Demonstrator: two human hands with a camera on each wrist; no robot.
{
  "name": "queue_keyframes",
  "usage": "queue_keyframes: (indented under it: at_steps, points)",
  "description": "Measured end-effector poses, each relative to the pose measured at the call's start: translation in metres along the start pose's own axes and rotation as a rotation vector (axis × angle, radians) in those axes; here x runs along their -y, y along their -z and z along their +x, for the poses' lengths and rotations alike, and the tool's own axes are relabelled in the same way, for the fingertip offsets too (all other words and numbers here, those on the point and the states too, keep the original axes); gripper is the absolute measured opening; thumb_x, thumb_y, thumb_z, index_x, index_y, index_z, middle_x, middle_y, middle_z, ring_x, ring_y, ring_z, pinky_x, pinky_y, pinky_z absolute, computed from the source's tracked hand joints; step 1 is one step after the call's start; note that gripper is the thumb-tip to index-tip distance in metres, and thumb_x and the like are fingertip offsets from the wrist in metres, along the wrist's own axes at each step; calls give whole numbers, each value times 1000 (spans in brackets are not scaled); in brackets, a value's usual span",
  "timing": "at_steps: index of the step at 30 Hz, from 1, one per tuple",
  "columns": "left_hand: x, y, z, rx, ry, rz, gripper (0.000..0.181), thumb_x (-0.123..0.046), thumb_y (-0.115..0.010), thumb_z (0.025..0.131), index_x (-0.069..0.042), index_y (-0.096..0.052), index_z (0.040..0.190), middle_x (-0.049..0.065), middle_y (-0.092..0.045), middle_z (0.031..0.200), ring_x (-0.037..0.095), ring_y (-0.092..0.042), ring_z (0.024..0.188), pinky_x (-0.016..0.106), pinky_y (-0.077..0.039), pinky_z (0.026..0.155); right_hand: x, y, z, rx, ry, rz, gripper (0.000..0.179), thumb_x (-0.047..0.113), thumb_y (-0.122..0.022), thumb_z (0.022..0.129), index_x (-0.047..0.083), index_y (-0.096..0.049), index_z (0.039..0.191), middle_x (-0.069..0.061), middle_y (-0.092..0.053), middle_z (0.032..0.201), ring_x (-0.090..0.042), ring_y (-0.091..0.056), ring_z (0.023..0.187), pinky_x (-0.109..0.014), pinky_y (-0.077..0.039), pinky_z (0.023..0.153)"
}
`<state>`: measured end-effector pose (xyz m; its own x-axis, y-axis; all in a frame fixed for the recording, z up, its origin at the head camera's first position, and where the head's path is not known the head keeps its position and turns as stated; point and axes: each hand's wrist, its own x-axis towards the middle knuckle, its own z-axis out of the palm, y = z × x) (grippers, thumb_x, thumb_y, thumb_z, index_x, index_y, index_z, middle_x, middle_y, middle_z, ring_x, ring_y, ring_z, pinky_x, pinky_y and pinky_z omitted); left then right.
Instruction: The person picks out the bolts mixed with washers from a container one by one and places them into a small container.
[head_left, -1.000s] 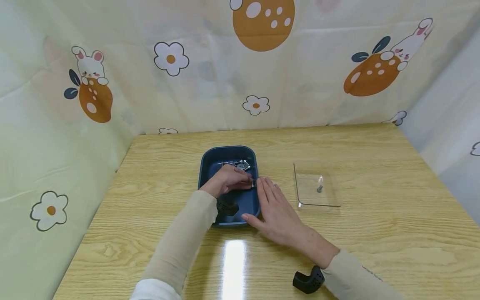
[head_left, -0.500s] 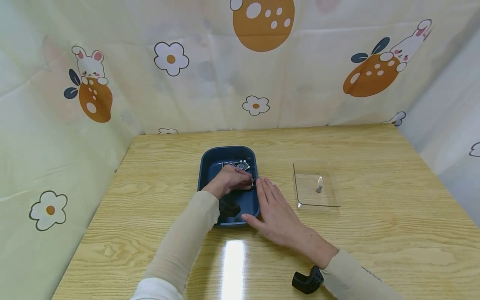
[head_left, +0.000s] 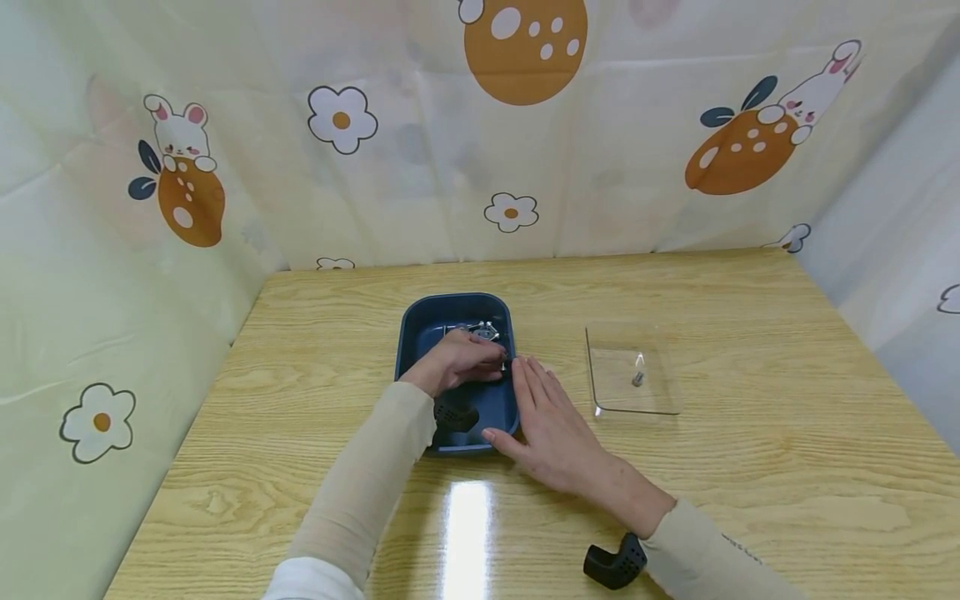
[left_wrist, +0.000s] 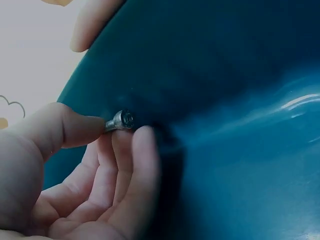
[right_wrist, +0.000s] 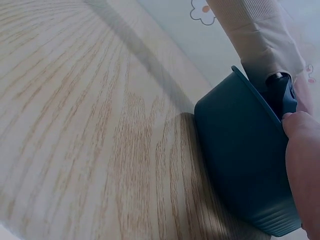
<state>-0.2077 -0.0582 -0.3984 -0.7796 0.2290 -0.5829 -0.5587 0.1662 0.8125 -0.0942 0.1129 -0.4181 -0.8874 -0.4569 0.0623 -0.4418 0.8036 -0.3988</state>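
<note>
Blue tray (head_left: 495, 410): on the table (head_left: 330, 333); metal parts (head_left: 486, 331) lie at its far end.
Left hand (head_left: 463, 357): inside tray, thumb and fingers clamped on a knurled bolt (left_wrist: 123, 120), near the right wall.
Right hand (head_left: 555, 427): straight-fingered, against tray's right side, gripping nothing.
Clear dish (head_left: 637, 412): small metal piece (head_left: 637, 379) within.
Change: little in a second; bolt shifts slightly, apparently being adjusted, unreleased.
</note>
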Motion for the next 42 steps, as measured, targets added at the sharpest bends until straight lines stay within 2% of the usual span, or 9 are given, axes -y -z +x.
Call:
queue_keyframes:
  at_steps: [7, 15, 17, 21, 24, 27, 32, 37, 42]
  points:
    - [-2, 2, -2, 18, -20, -81, 27, -3, -63, 94, 4, -66, 119, 16, -70, 108, 17, -72, 85, 30, -62, 84, 0, 0, 0, -2, -7, 2, 97, 69, -37, 97, 1, -6, 158, -18, -9, 166, -30, -6, 155, -49, -13, 128]
    - [-4, 7, -4, 18, -50, -96, 30, 1, -63, 92, 3, -65, 122, 15, -69, 105, 15, -71, 80, 28, -62, 82, 0, -1, -1, -4, -8, 9, 98, 72, -34, 96, 2, -6, 158, -18, -11, 166, -32, -8, 155, -50, -15, 128]
    - [-5, 8, -5, 26, -60, -111, 32, 3, -63, 92, 3, -64, 124, 18, -69, 111, 16, -71, 81, 29, -62, 84, 0, -1, -1, -4, -6, 9, 98, 72, -33, 96, 2, -5, 158, -18, -11, 166, -31, -8, 155, -50, -15, 128]
    - [-5, 10, -6, 37, -90, -129, 31, 3, -61, 94, 3, -65, 125, 21, -68, 122, 21, -72, 95, 33, -60, 91, -1, -1, -1, -3, -5, 10, 98, 72, -33, 96, 2, -6, 158, -18, -11, 166, -31, -8, 155, -50, -15, 128]
    - [-7, 11, -6, 34, -125, -141, 30, 2, -61, 95, 3, -66, 124, 21, -69, 122, 27, -71, 107, 37, -57, 98, 0, 0, -1, 2, -11, 14, 98, 73, -33, 96, 2, -6, 158, -17, -11, 167, -30, -8, 155, -49, -14, 128]
    - [-9, 12, -8, 24, -155, -153, 29, 2, -63, 94, 3, -67, 123, 20, -71, 119, 31, -69, 111, 38, -56, 98, 0, 1, -1, 7, -16, 18, 99, 74, -32, 95, 2, -7, 158, -17, -11, 167, -30, -7, 155, -49, -14, 128]
    - [-13, 12, -11, 33, -165, -174, 29, 1, -63, 94, 2, -67, 123, 20, -71, 118, 31, -70, 110, 37, -57, 94, 0, 3, -2, 16, -21, 21, 99, 73, -33, 95, 2, -6, 158, -17, -11, 167, -30, -7, 155, -49, -14, 128]
    - [-16, 12, -16, 56, -168, -215, 30, 1, -61, 95, 4, -64, 125, 23, -69, 121, 29, -72, 107, 43, -53, 102, -1, 8, -5, 22, -19, 22, 96, 68, -37, 97, 1, -6, 158, -18, -9, 167, -32, -7, 155, -50, -14, 128]
    - [-19, 13, -18, 60, -178, -272, 31, 2, -61, 95, 6, -63, 126, 23, -69, 119, 27, -72, 105, 45, -48, 109, -3, 15, -8, 19, -7, 17, 94, 67, -35, 98, 1, -4, 158, -16, -4, 167, -31, -5, 155, -50, -13, 128]
